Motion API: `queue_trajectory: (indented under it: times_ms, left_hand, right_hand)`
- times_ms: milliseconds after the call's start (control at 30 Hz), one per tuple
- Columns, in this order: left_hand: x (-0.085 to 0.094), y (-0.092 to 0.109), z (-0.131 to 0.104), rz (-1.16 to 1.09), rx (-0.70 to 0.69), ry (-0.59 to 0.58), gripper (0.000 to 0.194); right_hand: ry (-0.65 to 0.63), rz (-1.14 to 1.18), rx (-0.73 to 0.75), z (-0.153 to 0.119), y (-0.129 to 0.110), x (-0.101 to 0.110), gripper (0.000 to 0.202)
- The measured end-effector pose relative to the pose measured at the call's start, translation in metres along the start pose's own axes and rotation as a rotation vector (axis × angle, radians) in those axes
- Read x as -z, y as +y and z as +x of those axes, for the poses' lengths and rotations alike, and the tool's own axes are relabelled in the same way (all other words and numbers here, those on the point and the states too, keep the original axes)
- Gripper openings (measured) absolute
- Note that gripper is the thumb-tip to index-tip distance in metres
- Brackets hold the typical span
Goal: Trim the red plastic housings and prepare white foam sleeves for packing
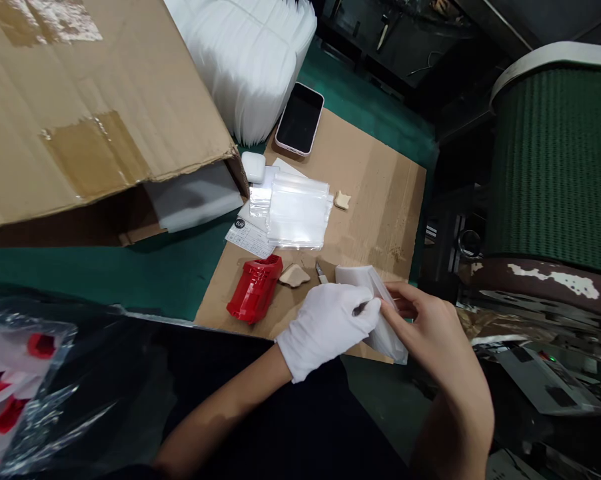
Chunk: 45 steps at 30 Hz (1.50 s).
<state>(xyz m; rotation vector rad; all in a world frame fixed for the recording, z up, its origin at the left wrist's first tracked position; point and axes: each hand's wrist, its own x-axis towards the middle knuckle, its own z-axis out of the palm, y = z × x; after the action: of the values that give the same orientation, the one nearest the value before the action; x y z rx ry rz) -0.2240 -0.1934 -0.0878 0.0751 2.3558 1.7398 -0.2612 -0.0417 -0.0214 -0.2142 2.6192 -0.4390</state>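
Note:
My left hand (330, 327), in a white glove, pinches the edge of a white translucent foam bag (386, 341) near the front of the cardboard sheet. From the other side my bare right hand (428, 323) grips the same bag, thumb on top and fingers behind it. What is inside the bag, if anything, is hidden. A small knife (321, 272) lies just beyond my gloved hand, its handle partly covered. Left of it are a beige lump (294, 275) and a glossy red plastic part (255, 290).
Clear plastic bags (299, 210) lie on the cardboard sheet (375, 193), near a printed label (248, 235), a white case (253, 167) and a phone (300, 120). A large carton (105, 100) and stacked white foam bags (250, 67) occupy the left. A green conveyor belt (555, 167) stands right.

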Motion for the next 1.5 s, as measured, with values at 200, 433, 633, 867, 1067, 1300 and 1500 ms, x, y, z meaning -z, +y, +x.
queue_trajectory:
  times_ms: [200, 433, 633, 867, 1067, 1300, 1500]
  left_hand:
    - [-0.001, 0.002, 0.001, 0.017, 0.027, -0.004, 0.034]
    - [0.001, -0.004, -0.003, -0.066, 0.005, 0.018, 0.035]
    - [0.002, -0.004, -0.006, -0.098, 0.019, 0.032, 0.034]
    - [0.006, -0.001, -0.007, -0.131, 0.078, -0.011, 0.031]
    - [-0.001, -0.008, -0.002, -0.323, 0.112, -0.107, 0.025]
    - [-0.011, -0.014, 0.0, -0.25, 0.155, -0.066, 0.028]
    - [-0.002, -0.009, -0.007, -0.211, 0.09, -0.069, 0.032]
  right_hand:
    - [0.114, -0.225, -0.039, 0.003, 0.0, -0.013, 0.031]
    - [-0.092, 0.04, -0.063, 0.0, 0.002, -0.002, 0.022]
    - [-0.023, -0.085, -0.022, -0.002, 0.004, -0.004, 0.037]
    - [-0.132, 0.347, -0.024, -0.003, 0.008, -0.003, 0.03]
    - [-0.246, 0.617, 0.025, 0.001, 0.028, -0.013, 0.037]
    - [-0.124, 0.515, 0.086, -0.004, 0.022, -0.012, 0.028]
    - [0.223, 0.159, 0.222, -0.03, 0.01, 0.087, 0.023]
